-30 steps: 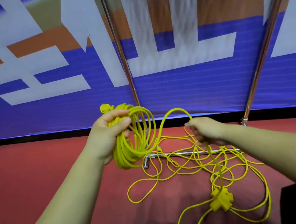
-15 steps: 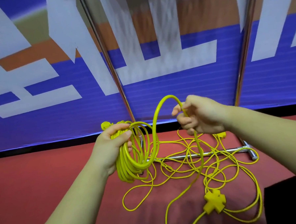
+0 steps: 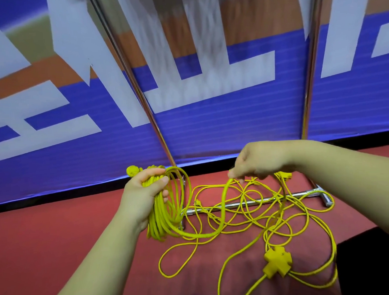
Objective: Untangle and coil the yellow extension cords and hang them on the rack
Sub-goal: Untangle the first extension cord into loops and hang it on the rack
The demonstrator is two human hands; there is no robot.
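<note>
Here the left hand (image 3: 142,193) grips the coil (image 3: 161,219), hanging lengthwise downward, while the right hand (image 3: 261,159) pinches its loose cord (image 3: 224,200).

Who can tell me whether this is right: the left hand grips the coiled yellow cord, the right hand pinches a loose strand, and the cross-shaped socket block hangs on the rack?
Not quite. The head view shows the cross-shaped socket block lying on the red floor, not hanging on the rack. The rest stands.
</note>
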